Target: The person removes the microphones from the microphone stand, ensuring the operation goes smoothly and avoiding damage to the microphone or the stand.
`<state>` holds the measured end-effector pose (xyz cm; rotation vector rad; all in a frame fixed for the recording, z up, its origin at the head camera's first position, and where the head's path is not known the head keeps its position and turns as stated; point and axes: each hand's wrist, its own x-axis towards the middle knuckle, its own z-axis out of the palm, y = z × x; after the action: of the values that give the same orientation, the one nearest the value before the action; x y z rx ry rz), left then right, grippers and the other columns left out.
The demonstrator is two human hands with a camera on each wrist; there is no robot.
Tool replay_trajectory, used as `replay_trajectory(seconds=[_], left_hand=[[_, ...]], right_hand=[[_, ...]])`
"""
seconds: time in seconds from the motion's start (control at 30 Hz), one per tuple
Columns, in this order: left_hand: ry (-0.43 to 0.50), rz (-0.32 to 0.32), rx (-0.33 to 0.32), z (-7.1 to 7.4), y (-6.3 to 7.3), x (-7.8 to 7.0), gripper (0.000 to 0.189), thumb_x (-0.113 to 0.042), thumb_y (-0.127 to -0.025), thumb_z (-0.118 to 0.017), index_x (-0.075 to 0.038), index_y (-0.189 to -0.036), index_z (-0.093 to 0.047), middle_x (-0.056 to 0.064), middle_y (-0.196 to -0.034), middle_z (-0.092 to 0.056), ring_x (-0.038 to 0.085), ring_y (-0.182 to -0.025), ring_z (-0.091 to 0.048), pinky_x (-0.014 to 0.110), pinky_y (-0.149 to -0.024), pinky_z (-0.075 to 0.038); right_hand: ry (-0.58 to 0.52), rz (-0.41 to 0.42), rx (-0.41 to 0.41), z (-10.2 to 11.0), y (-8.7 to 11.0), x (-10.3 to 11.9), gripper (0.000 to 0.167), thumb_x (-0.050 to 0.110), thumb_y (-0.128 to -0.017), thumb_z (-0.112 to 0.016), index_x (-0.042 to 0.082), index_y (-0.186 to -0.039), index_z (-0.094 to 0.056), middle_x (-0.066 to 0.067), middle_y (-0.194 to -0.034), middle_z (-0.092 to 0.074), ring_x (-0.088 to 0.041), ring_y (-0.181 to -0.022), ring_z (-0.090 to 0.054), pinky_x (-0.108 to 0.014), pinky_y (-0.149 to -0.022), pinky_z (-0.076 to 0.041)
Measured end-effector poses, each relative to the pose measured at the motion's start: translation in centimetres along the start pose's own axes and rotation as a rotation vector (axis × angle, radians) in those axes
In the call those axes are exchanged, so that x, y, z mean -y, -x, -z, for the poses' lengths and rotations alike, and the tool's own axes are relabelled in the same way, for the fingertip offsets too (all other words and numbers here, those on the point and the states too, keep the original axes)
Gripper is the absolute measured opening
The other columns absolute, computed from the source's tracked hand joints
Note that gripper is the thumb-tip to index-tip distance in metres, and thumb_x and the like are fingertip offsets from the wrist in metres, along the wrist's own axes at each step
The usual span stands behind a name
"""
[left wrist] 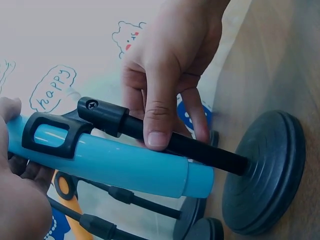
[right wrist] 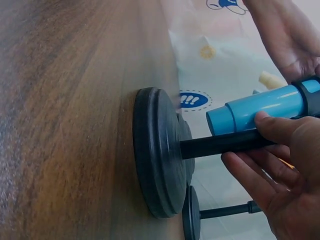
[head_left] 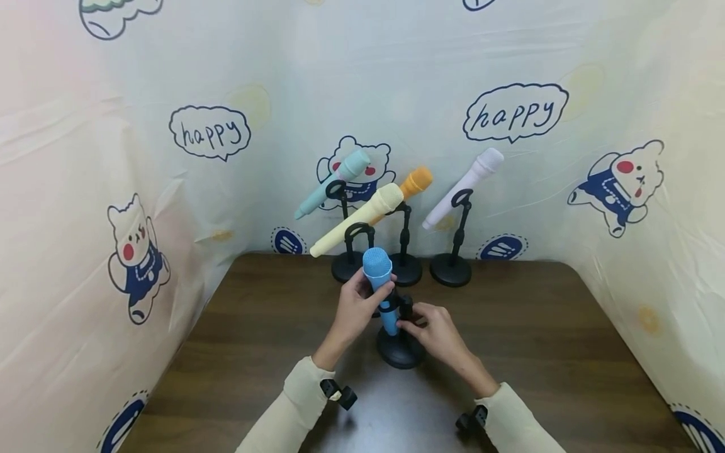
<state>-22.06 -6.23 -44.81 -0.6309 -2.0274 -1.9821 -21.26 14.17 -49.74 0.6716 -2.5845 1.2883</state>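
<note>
A blue microphone (head_left: pixel 377 267) sits tilted in the clip of a black microphone stand (head_left: pixel 401 350), near the middle of the table. My left hand (head_left: pixel 357 307) grips the microphone's upper body just below its round head. Lower down, my right hand (head_left: pixel 435 333) holds the stand's pole between thumb and fingers. In the left wrist view the clip (left wrist: pixel 54 136) wraps around the blue body, and the right thumb (left wrist: pixel 158 131) lies along the pole. The right wrist view shows the microphone's tail end (right wrist: pixel 220 121) beside the pole, above the round base (right wrist: pixel 157 152).
Behind stand several more black stands holding a teal microphone (head_left: pixel 334 184), a cream microphone (head_left: pixel 358 219), an orange microphone (head_left: pixel 416 181) and a lilac microphone (head_left: pixel 464 187). They line the back edge of the brown table (head_left: pixel 272 352), against a printed cloth (head_left: pixel 408 75).
</note>
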Motion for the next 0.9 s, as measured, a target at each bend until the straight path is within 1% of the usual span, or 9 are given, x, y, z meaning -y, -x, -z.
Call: replay_trajectory(seconds=[0.37,0.57,0.67,0.9], left_hand=[[0.025,-0.006,0.01,0.11,-0.46,0.13,0.031,-0.009,-0.101,-0.073,-0.004,-0.131,-0.066,0.017,-0.121,-0.076,0.024,-0.12,-0.071,0.041,-0.112,-0.054],[0.018,-0.002,0.006,0.23,-0.46,0.09,0.031,-0.009,-0.101,-0.074,-0.004,-0.13,-0.066,0.018,-0.12,-0.076,0.02,-0.118,-0.072,0.038,-0.111,-0.055],[0.019,-0.003,0.01,0.26,-0.45,0.14,0.031,-0.009,-0.101,-0.073,-0.003,-0.13,-0.066,0.018,-0.121,-0.076,0.019,-0.117,-0.072,0.038,-0.111,-0.055],[0.024,0.005,0.013,0.27,-0.4,0.02,0.031,-0.01,-0.102,-0.073,-0.003,-0.131,-0.066,0.019,-0.122,-0.076,0.018,-0.117,-0.072,0.036,-0.11,-0.056]], right_hand=[[0.02,0.022,-0.007,0.1,-0.03,-0.01,0.014,0.014,-0.094,-0.083,0.009,-0.106,-0.079,-0.005,-0.101,-0.079,-0.019,-0.093,-0.079,-0.027,-0.079,-0.065],[0.025,0.036,-0.001,0.03,-0.04,-0.07,0.014,0.014,-0.094,-0.083,0.008,-0.106,-0.079,-0.005,-0.1,-0.078,-0.02,-0.093,-0.079,-0.032,-0.079,-0.066],[0.029,0.037,-0.001,0.03,-0.05,-0.08,0.014,0.013,-0.094,-0.082,0.008,-0.106,-0.079,-0.005,-0.1,-0.078,-0.02,-0.092,-0.079,-0.033,-0.078,-0.066],[0.041,0.053,-0.007,-0.03,-0.01,-0.11,0.013,0.013,-0.093,-0.083,0.008,-0.105,-0.079,-0.006,-0.101,-0.078,-0.021,-0.092,-0.079,-0.027,-0.077,-0.065]])
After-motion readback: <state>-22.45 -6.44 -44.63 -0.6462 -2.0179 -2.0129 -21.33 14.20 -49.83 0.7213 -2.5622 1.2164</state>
